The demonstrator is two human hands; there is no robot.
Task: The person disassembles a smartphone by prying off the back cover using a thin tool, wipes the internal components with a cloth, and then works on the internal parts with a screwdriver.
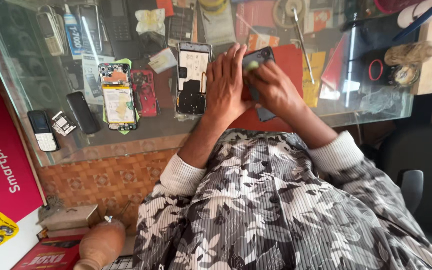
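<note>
Fingers (228, 67) of both hands clamped around dark phone (257, 59), over red mat (288, 62).

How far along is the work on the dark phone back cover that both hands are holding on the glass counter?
Done: two opened phones lie aside, one with a pale battery, one showing a white inner plate. In hand: the left hand steadies the dark phone back cover on the red mat, while the right hand presses a small yellow-green piece on it. Left: the cover is not yet on any phone.
</note>
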